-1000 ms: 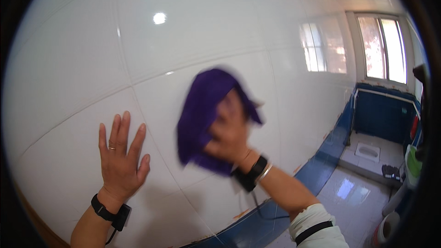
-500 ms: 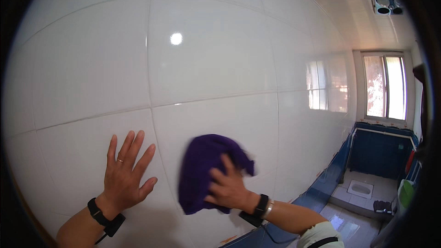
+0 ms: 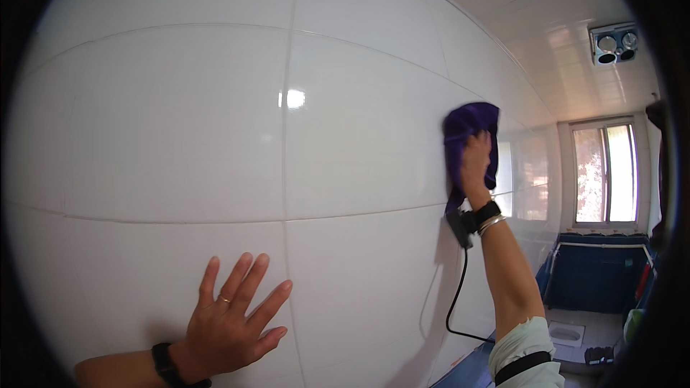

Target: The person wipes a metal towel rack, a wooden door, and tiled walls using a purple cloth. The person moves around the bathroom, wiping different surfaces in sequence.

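So your right grip (image 3: 477,162) is holding the purple cloth (image 3: 458,126) to the white tiled wall (image 3: 366,151) at far right, long axis roughly up-down under your palm, while your empty, splayed left grip (image 3: 231,322) is well apart, near left.

Worn on the person's head, the left of 2 side-by-side fisheye cameras faces the white tiled wall (image 3: 180,122) from close up; at right its view runs along that wall to the farther window (image 3: 605,172), with the ceiling (image 3: 532,14) at upper right
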Tool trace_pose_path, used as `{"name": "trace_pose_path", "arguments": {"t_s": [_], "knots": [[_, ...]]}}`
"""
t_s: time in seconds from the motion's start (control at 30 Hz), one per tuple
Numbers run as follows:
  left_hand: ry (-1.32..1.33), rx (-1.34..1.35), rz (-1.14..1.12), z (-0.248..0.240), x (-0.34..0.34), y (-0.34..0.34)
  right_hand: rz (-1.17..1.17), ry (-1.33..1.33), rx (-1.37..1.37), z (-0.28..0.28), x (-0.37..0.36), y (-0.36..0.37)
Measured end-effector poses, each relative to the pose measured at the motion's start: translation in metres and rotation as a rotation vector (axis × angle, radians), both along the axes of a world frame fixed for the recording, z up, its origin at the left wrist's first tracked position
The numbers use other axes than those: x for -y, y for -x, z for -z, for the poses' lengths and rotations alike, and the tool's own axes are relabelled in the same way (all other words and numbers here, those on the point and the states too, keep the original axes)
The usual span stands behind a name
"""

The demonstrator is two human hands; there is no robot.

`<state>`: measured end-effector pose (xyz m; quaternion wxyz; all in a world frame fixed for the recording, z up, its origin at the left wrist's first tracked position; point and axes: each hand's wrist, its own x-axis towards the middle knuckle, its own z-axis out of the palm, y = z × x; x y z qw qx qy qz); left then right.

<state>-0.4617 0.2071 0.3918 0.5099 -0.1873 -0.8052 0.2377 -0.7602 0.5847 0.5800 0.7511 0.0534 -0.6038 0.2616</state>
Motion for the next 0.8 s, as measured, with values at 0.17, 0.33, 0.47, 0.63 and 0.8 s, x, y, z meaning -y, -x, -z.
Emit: {"name": "trace_pose_path", "arguments": {"t_s": [0.17, 0.33, 0.47, 0.63, 0.8], "knots": [[0.019, 0.029, -0.168, 0.001, 0.000, -0.001, -0.281, -0.786, -0.525, 0.001, 0.138, -0.076], [0.029, -0.055, -0.181, -0.001, 0.000, -0.009, -0.435, -0.790, -0.599, -0.083, 0.196, -0.136], [0.059, -0.064, -0.183, 0.000, 0.002, -0.007, -0.213, -0.596, -0.318, -0.140, 0.083, -0.075], [-0.146, -0.149, -0.188, 0.016, -0.028, 0.015, 0.041, -0.308, -0.204, -0.137, -0.109, 0.075], [-0.466, -0.393, -0.173, 0.021, -0.098, 0.064, -0.041, -0.213, -0.041, -0.105, -0.255, 0.182]]}}
